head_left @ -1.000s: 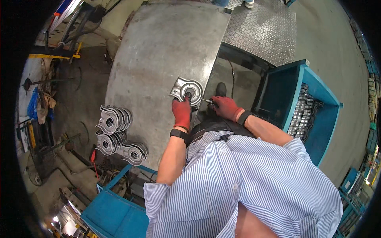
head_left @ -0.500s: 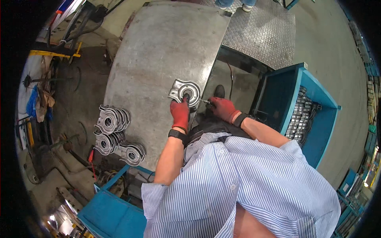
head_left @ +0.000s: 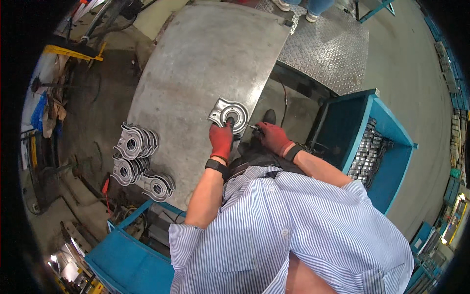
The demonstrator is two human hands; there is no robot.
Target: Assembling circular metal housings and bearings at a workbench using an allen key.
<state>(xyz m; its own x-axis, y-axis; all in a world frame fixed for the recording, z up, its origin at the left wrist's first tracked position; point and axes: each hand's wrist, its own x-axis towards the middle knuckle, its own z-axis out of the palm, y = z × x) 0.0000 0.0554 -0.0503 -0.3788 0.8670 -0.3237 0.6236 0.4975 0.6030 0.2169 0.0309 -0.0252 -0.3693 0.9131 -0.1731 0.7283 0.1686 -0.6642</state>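
A shiny stamped metal bracket (head_left: 226,105) with a ringed round hole lies at the right edge of the metal-topped table (head_left: 196,59). Gloved in red with dark fingertips, my left hand (head_left: 221,138) grips its near side, a finger or thumb at the hole. My right hand (head_left: 275,138), in a matching glove, is closed around a small slim tool (head_left: 253,127). The tool's thin tip points left at the bracket's right rim; whether they touch I cannot tell. Most of the tool's body is hidden in my fist.
Nested stacks of similar brackets (head_left: 132,142) stand at the table's left edge. On the right, a blue metal bin (head_left: 399,122) holds many metal parts (head_left: 364,154). A blue frame (head_left: 125,255) is at lower left. Beyond the table, someone's feet (head_left: 312,17) stand on a tread-plate platform (head_left: 328,54).
The whole view has shifted slightly, and more of the other person's legs shows at the top. Both hands keep nearly the same place at the bracket; the tool's tip looks little changed.
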